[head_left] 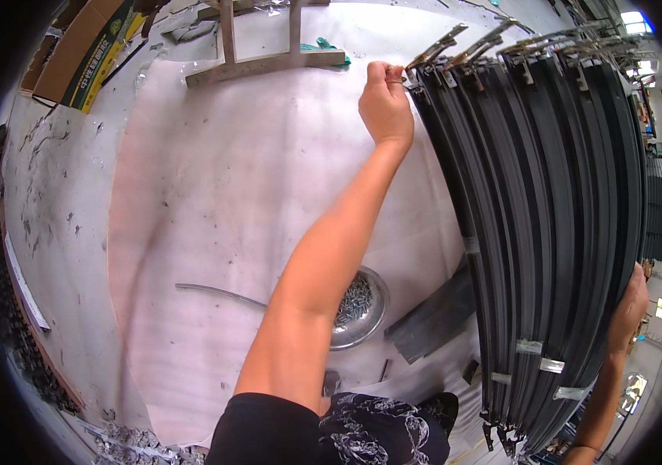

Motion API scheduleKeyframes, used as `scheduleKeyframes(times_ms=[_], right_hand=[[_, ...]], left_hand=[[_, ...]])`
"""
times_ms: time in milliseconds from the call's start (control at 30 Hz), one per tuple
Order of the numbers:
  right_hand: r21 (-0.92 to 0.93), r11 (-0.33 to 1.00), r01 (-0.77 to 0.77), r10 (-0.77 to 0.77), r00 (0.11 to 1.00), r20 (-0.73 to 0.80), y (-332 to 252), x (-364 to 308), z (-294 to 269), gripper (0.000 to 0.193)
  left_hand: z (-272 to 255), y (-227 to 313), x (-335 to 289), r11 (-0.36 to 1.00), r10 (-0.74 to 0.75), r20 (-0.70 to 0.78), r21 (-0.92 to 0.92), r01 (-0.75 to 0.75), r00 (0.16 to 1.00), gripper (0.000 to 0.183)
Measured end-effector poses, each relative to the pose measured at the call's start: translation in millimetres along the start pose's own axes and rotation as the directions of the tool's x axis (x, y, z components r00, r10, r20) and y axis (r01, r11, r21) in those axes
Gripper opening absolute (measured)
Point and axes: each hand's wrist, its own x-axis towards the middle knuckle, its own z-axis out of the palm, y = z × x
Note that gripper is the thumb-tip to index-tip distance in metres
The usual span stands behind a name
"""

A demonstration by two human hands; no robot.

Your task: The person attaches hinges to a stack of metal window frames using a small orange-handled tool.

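A tall stack of dark grey metal bars or frame edges (536, 201) fills the right side, with silvery hinge-like arms (529, 58) jutting from its far end. My left hand (387, 108) is closed in a pinch at the far left corner of the stack, against a small metal fitting (408, 80); its fingertips partly hide what they hold. My right hand (629, 314) lies along the outer right edge of the stack, fingers stretched upward and partly hidden. Bits of clear tape (529, 346) cling to the near part of the bars.
A metal bowl (381, 310) of screws (356, 301) sits behind my left forearm. Beside it are a dark flat strip (432, 319) and a thin grey rod (215, 289). Pale sheeting (191, 178) covers the floor. Farther off stand a wooden frame (265, 66) and a cardboard box (75, 50).
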Motion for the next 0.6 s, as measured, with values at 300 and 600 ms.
scheduleKeyframes(times_ms=[300,600], right_hand=[[-0.113,0.983,0.143,-0.161,0.972,-0.17,5.1,2.1,12.4,0.041],[0.14,0.986,0.086,-0.043,0.957,-0.286,-16.2,7.7,6.7,0.034]], left_hand=[[-39.2,-32.0,13.1,0.995,-0.099,0.185,0.014,0.098,0.978,0.036],[-188.4,87.1,-232.5,0.988,-0.152,0.708,0.123,0.092,0.69,0.022]])
